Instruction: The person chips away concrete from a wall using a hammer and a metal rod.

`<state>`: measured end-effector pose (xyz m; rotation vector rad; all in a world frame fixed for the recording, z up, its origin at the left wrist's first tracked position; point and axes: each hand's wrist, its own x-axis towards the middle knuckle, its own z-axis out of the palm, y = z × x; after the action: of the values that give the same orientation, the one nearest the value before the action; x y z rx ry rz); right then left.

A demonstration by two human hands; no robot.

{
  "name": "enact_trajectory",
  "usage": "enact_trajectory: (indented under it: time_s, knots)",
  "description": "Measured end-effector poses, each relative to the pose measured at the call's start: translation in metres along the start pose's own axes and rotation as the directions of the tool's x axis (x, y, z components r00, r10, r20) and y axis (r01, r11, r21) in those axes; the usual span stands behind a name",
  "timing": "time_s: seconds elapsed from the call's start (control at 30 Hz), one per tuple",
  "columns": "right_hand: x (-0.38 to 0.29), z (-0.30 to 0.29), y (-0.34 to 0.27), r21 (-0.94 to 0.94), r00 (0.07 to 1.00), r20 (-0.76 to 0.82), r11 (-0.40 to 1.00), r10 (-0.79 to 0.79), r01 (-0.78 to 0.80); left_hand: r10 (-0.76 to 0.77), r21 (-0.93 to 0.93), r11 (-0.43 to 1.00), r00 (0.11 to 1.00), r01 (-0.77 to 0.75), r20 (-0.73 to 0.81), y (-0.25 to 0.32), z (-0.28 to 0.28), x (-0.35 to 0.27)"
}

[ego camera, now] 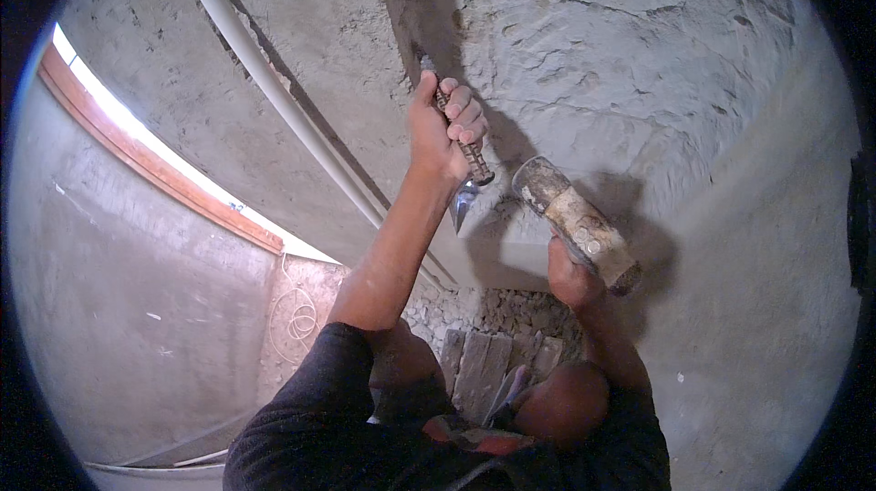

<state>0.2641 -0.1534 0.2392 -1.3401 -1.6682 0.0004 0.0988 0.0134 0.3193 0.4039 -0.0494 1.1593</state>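
Observation:
My left hand [448, 121] is closed around a ribbed metal rod used like a chisel [480, 166], seemingly a piece of rebar. Its upper tip meets the rough wall surface [582, 60] at the edge of a dark recessed strip [424, 5]. Below and to the right, my right hand [573, 273] grips a heavy hammer [582, 227] by its handle, mostly hidden behind the head. The worn, dusty hammer head is apart from the rod's lower end. A shiny pointed metal piece [464, 205] shows beside my left wrist; what it belongs to is unclear.
A white pipe [274, 90] runs diagonally along the plaster at the left. Beyond it is an orange-brown frame [164, 169] beside a bright opening. A coiled thin cable [301, 320] hangs lower left. Wooden boards [482, 364] and rubble [520, 313] lie below my arms.

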Motion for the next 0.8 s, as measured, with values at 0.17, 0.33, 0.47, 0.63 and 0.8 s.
enact_trajectory:
  time_s: [0.17,0.33,0.47,0.63,0.8]
  knots:
    - [-0.001,-0.003,0.0,0.066,0.992,0.039,0.99,0.12,-0.123,-0.017,0.022,1.0,0.998,0.018,-0.06,-0.001,0.001,-0.001]
    - [-0.007,-0.012,-0.004,0.08,0.956,0.074,0.954,0.283,-0.289,-0.037,-0.044,0.998,0.998,0.035,-0.042,0.0,0.0,-0.002]
    - [-0.014,-0.006,0.014,0.016,0.988,0.063,0.99,0.141,-0.142,0.01,0.009,1.0,0.998,-0.01,-0.056,-0.004,-0.001,-0.002]
    - [-0.003,0.019,0.015,0.013,0.976,0.116,0.983,0.182,-0.185,0.024,-0.001,1.0,0.997,-0.024,-0.069,-0.008,0.002,0.002]
    - [-0.002,0.021,0.018,0.112,0.975,0.052,0.969,0.215,-0.22,0.07,0.007,0.998,0.997,-0.07,-0.039,-0.009,-0.003,0.009]
